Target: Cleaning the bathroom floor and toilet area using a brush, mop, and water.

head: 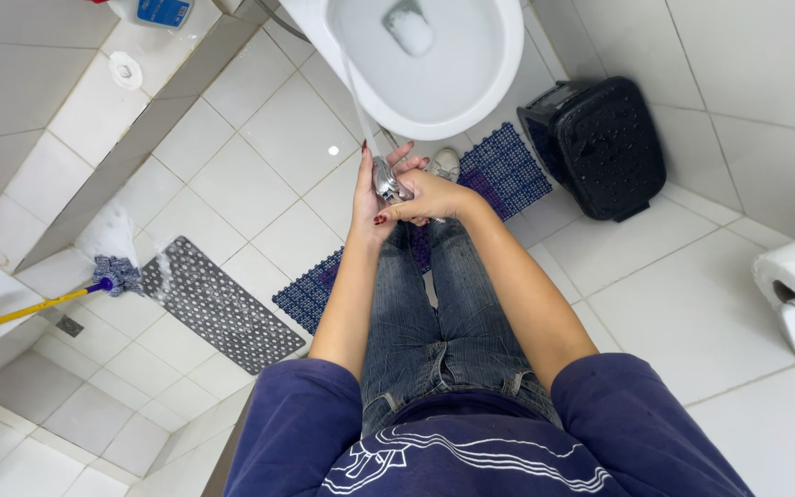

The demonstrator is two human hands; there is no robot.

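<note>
The left hand [367,198] was open, fingers straight and pointing up toward the toilet bowl [499,64], its palm lying against a shiny metal sprayer head [386,180]. The right hand [427,196] was curled around the same sprayer head from the other side, gripping it. The sprayer was smooth chrome; its thin hose [353,97] ran upward over the white glossy bowl. Below lay a blue perforated mat [508,170].

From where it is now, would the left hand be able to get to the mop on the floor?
Probably not as things stand: the left hand is up by the metal sprayer, with the right hand also on it, and the mop lies well off on the tiles.
</note>
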